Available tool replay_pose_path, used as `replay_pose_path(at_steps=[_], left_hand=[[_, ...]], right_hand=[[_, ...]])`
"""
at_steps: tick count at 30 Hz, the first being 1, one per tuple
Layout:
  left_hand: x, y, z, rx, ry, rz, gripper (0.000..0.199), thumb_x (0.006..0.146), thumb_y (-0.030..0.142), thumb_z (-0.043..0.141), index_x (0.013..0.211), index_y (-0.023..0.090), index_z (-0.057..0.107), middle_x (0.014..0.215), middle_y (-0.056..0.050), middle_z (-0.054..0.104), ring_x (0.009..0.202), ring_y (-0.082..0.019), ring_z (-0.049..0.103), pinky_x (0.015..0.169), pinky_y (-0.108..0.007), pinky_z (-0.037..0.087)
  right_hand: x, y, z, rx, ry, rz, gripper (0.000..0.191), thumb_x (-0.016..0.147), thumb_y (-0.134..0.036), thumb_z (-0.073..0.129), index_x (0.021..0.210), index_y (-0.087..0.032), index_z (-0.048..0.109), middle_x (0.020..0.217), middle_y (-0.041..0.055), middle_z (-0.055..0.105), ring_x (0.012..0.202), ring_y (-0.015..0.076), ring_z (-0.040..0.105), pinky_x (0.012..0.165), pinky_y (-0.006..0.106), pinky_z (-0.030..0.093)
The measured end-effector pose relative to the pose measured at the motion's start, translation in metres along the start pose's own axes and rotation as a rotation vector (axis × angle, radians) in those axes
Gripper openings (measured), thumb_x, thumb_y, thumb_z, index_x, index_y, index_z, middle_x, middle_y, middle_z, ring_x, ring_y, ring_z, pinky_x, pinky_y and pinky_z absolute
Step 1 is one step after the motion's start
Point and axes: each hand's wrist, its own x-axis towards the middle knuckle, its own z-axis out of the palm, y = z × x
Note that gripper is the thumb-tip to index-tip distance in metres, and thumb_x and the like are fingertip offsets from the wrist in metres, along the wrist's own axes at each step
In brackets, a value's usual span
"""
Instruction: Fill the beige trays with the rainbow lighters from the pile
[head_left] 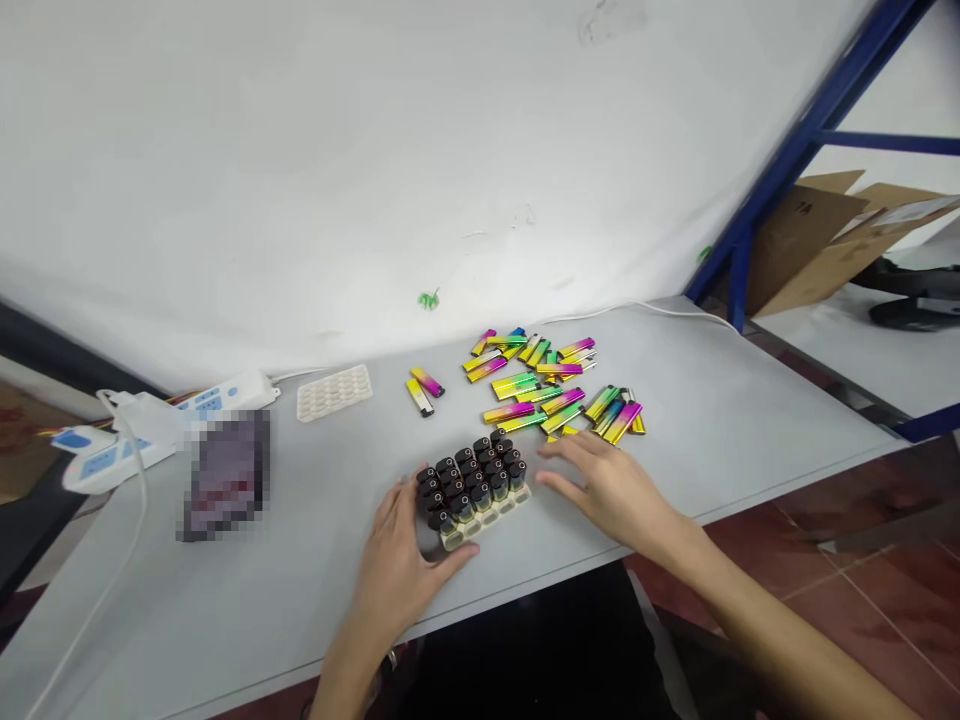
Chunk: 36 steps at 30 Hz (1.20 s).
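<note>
A cream slotted tray (491, 518) stands near the front of the table, holding several upright lighters (480, 478) with black tops. Its front row of slots shows bare. My left hand (397, 560) lies at the tray's left side, thumb stretched along the front corner and fingers along the left edge. I cannot tell how firmly it touches. To the right of the tray, my right hand (604, 485) hovers or rests with fingers apart and nothing visible in them. Just beyond its fingertips lies a loose pile of shiny multicoloured lighters (536, 385).
Two separate lighters (424, 388) lie left of the pile. A second cream tray (334, 392) sits by the wall. At left are power strips (217, 400) with cables and a pixelated dark item (227, 475). A blue metal frame (795, 160) and cardboard boxes (817, 230) stand right.
</note>
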Motion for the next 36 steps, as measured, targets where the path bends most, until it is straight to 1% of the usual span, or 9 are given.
replay_pose_path(at_steps=[4,6,11,14,19,22,25,30,36], left_hand=[[0.000,-0.002,0.003,0.024,0.017,-0.020,0.093,0.076,0.064,0.069,0.148,0.016,0.035,0.137,-0.018,0.056,0.133,-0.041,0.050,0.106,-0.058,0.045],[0.000,-0.002,0.003,0.026,0.020,-0.017,0.092,0.077,0.063,0.068,0.149,0.017,0.033,0.136,-0.017,0.057,0.133,-0.040,0.050,0.106,-0.057,0.046],[-0.002,-0.001,0.003,0.003,0.017,-0.011,0.090,0.078,0.062,0.068,0.150,0.022,0.031,0.136,-0.014,0.057,0.133,-0.038,0.051,0.106,-0.055,0.046],[-0.002,-0.002,0.004,0.015,0.031,-0.027,0.092,0.077,0.064,0.068,0.150,0.020,0.032,0.137,-0.015,0.056,0.132,-0.039,0.051,0.106,-0.056,0.046],[-0.001,0.000,0.002,0.002,0.015,-0.031,0.091,0.077,0.064,0.068,0.148,0.019,0.034,0.134,-0.015,0.057,0.129,-0.038,0.053,0.104,-0.055,0.047],[0.000,0.003,-0.001,-0.005,0.004,-0.032,0.089,0.078,0.064,0.067,0.148,0.020,0.034,0.133,-0.014,0.056,0.126,-0.036,0.055,0.102,-0.054,0.049],[-0.002,0.004,-0.002,0.031,0.019,-0.038,0.090,0.077,0.065,0.067,0.148,0.019,0.034,0.131,-0.015,0.055,0.123,-0.037,0.056,0.101,-0.054,0.050],[-0.003,0.001,0.001,0.069,0.043,-0.036,0.090,0.077,0.066,0.067,0.147,0.019,0.034,0.130,-0.014,0.055,0.123,-0.037,0.055,0.101,-0.055,0.049],[0.000,0.002,0.000,0.030,0.070,-0.066,0.087,0.077,0.063,0.067,0.144,0.018,0.036,0.130,-0.015,0.054,0.123,-0.037,0.056,0.103,-0.056,0.048]], right_hand=[[-0.011,0.044,0.000,-0.271,0.179,0.127,0.030,0.097,-0.039,0.057,0.111,-0.015,0.069,0.115,0.0140,0.069,0.105,0.0318,0.061,0.091,0.047,0.051],[-0.017,0.067,0.003,-0.358,0.205,0.176,0.031,0.095,-0.037,0.059,0.112,-0.014,0.069,0.115,0.0153,0.068,0.103,0.0331,0.060,0.091,0.049,0.051],[-0.024,0.096,0.010,-0.333,0.226,0.175,0.028,0.097,-0.037,0.054,0.106,-0.015,0.069,0.117,0.0149,0.066,0.108,0.0321,0.060,0.095,0.047,0.050],[-0.021,0.095,0.010,-0.242,0.215,0.194,0.027,0.097,-0.038,0.054,0.109,-0.017,0.067,0.122,0.0134,0.063,0.114,0.0310,0.060,0.095,0.045,0.052],[-0.021,0.089,0.005,-0.155,0.150,0.278,0.027,0.098,-0.040,0.051,0.112,-0.021,0.063,0.129,0.0112,0.059,0.107,0.0269,0.065,0.083,0.041,0.056],[-0.028,0.089,0.005,-0.185,0.204,0.244,0.026,0.098,-0.039,0.053,0.111,-0.020,0.064,0.123,0.0117,0.062,0.112,0.0295,0.060,0.089,0.044,0.054],[-0.035,0.084,0.007,-0.211,0.247,0.187,0.025,0.096,-0.039,0.056,0.108,-0.018,0.066,0.113,0.0118,0.065,0.107,0.0303,0.058,0.091,0.046,0.052],[-0.034,0.061,0.015,-0.182,0.239,0.067,0.022,0.097,-0.035,0.056,0.108,-0.018,0.067,0.107,0.0117,0.065,0.098,0.0275,0.058,0.086,0.043,0.053],[-0.028,0.044,0.025,-0.157,0.212,0.016,0.026,0.096,-0.036,0.058,0.111,-0.017,0.067,0.106,0.0131,0.063,0.097,0.0277,0.058,0.083,0.043,0.053]])
